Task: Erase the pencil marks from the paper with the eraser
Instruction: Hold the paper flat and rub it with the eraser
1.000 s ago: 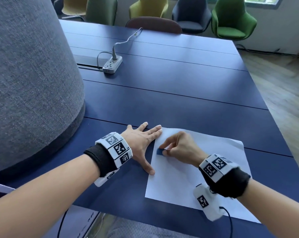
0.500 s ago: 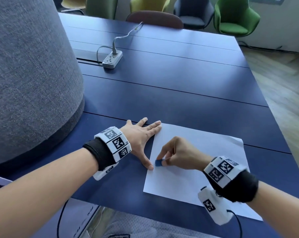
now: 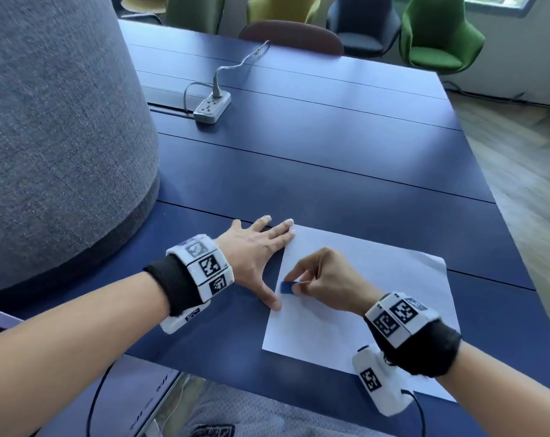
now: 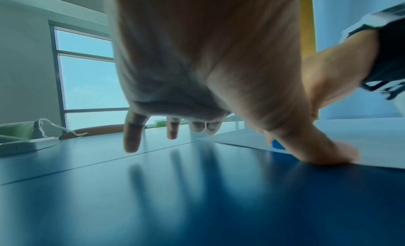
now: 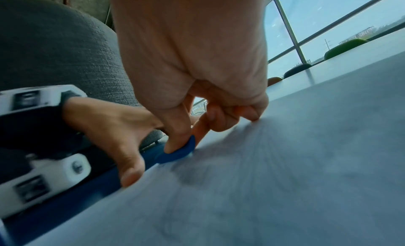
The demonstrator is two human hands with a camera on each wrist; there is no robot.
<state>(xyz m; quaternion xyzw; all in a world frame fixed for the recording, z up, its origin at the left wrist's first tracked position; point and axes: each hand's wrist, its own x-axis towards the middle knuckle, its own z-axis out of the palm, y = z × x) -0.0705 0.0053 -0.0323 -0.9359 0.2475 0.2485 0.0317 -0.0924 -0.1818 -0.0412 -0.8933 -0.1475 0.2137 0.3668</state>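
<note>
A white sheet of paper (image 3: 362, 298) lies on the dark blue table (image 3: 330, 171). My right hand (image 3: 324, 279) pinches a small blue eraser (image 3: 286, 287) between thumb and forefinger and presses it on the paper near its left edge. The eraser (image 5: 177, 154) shows under my thumb in the right wrist view, with faint grey pencil marks (image 5: 197, 177) on the paper (image 5: 285, 163) just before it. My left hand (image 3: 254, 250) lies flat and spread, thumb and fingertips holding down the paper's left edge. In the left wrist view the thumb (image 4: 324, 152) presses the sheet's edge, the eraser (image 4: 277, 144) behind it.
A large grey fabric-covered round body (image 3: 52, 146) stands at the table's left. A white power strip (image 3: 212, 106) with its cable lies farther back. Chairs (image 3: 437, 36) line the far side. The table's right edge drops to wooden floor (image 3: 526, 171).
My right hand with the eraser slid down the paper's left edge toward me, then back up a little. The left hand stayed pressed in place.
</note>
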